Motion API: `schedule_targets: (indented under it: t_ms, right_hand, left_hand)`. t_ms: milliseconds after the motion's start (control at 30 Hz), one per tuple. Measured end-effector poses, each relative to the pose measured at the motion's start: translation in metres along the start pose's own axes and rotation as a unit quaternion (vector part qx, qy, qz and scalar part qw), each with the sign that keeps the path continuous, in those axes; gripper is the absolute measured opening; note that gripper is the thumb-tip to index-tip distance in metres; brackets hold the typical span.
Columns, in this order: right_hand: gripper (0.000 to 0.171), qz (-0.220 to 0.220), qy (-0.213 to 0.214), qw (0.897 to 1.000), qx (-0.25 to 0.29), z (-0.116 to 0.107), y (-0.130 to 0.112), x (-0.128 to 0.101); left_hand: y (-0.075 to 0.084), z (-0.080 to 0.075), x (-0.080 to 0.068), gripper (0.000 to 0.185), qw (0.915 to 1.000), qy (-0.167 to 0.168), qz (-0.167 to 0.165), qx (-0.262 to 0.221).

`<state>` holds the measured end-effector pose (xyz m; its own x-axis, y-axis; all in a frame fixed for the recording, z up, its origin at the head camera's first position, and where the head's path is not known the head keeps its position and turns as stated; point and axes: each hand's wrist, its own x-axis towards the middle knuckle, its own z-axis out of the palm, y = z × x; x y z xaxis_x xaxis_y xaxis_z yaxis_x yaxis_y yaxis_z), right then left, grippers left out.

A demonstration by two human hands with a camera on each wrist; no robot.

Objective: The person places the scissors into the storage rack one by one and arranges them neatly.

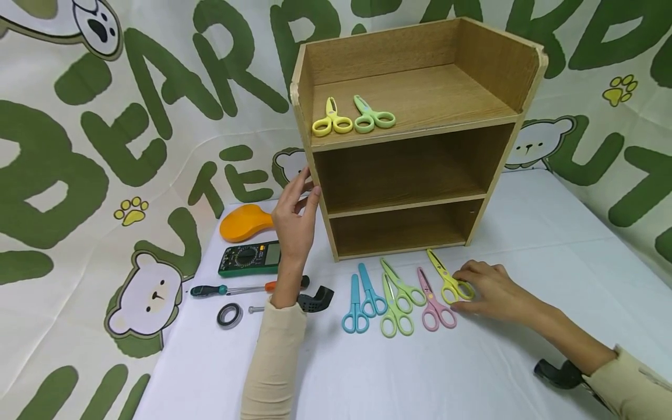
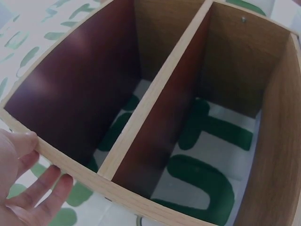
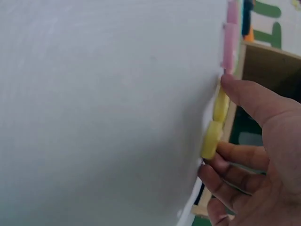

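My left hand (image 1: 294, 219) rests with relaxed, straight fingers against the left front edge of the wooden shelf (image 1: 475, 55), at the level of its middle compartment; the left wrist view shows the fingertips (image 2: 29, 139) lying on that edge and gripping nothing. My right hand (image 1: 485, 290) lies low on the counter (image 1: 551, 233), its thumb and fingers closing on the handle loops of the yellow scissors (image 1: 446, 277), which lie flat just in front of the shelf's bottom edge. In the right wrist view the yellow loops (image 3: 214, 134) sit between thumb and fingertips.

I count six pairs of scissors in the row on the counter: two blue (image 1: 362, 300), two green (image 1: 399, 297), one pink (image 1: 434, 303) and the yellow pair at the right end. They lie close together, some overlapping. Two more pairs sit on the top shelf near its left front edge, one yellow (image 1: 331, 119) and one green (image 1: 373, 115), side by side.

Right of the row the counter is bare white up to its edge, and the same in front of the row. The two lower compartments stand open at the front. Left of the shelf it is more crowded: an orange object (image 1: 244, 221), one multimeter (image 1: 249, 258), one screwdriver (image 1: 231, 289) and one roll of tape (image 1: 230, 315).
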<state>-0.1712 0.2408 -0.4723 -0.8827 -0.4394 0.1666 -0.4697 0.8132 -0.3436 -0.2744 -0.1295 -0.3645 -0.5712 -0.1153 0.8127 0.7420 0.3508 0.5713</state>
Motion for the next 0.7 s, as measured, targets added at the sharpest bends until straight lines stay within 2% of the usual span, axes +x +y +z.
schedule_targets:
  t_ms: [200,333,567,700]
  right_hand:
    - [0.048,-0.019,0.045,0.999,-0.015,0.007,0.0,0.0]
    - [0.044,-0.02,0.063,0.998,-0.013,0.001,-0.002,-0.006]
    - [0.039,-0.032,0.072,0.996,0.03,-0.035,-0.023,-0.015]
    - [0.041,-0.037,0.075,0.996,0.034,-0.06,-0.038,-0.017]
  left_hand:
    - [0.001,-0.001,-0.003,0.042,0.9998,-0.004,-0.012,-0.013]
    - [0.0,0.0,-0.003,0.042,0.9997,-0.011,-0.006,-0.021]
    - [0.0,-0.001,-0.001,0.043,0.9998,-0.016,-0.008,-0.011]
    - [0.0,-0.003,-0.001,0.043,0.9998,-0.015,-0.012,-0.006]
